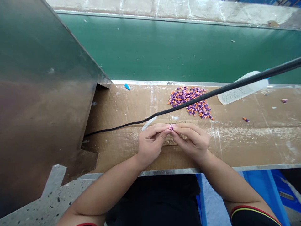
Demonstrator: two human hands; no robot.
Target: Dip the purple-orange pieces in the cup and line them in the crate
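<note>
My left hand (151, 142) and my right hand (191, 139) meet over the cardboard, thumbs and index fingers pinched together. Between the fingertips is a small purple-and-pink piece (171, 127), mostly covered by the fingers. Just beyond the hands lies a pile of small purple, orange and white pieces (199, 108). A whitish flat strip (148, 123) sticks out beside my left hand. Under the hands lies a narrow brown cardboard piece (169, 142), partly hidden by them.
A black cable (199, 98) crosses above the cardboard-covered bench (244, 150). A large metal panel (47, 94) stands on the left. A green belt (164, 47) runs behind. Nearby lie a white bottle (242, 91), a blue cap-like piece (127, 87) and a stray purple-orange piece (245, 119).
</note>
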